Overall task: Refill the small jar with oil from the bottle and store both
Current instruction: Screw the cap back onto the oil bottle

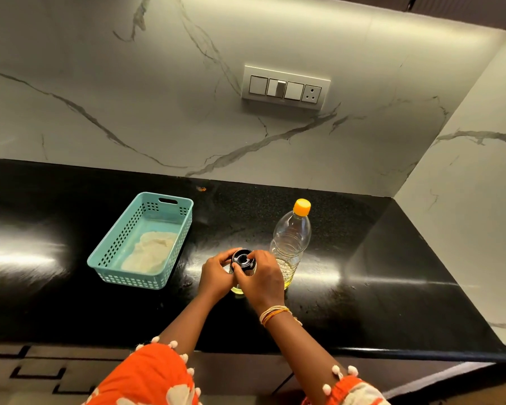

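Both hands work at the small jar (242,266) at frame centre: left hand (216,273) grips its body, right hand (262,277) pinches the black lid (243,256). Oil shows yellow at its base and the bottle (291,244) stands capped, so pouring looks finished. Storing both, perhaps in the basket (142,241), remains.

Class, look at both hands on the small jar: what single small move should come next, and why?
Probably finish turning the black lid on the small jar. Both the left hand and right hand grip it, yellow oil shows at its base, and the bottle is already capped, so pouring seems done.
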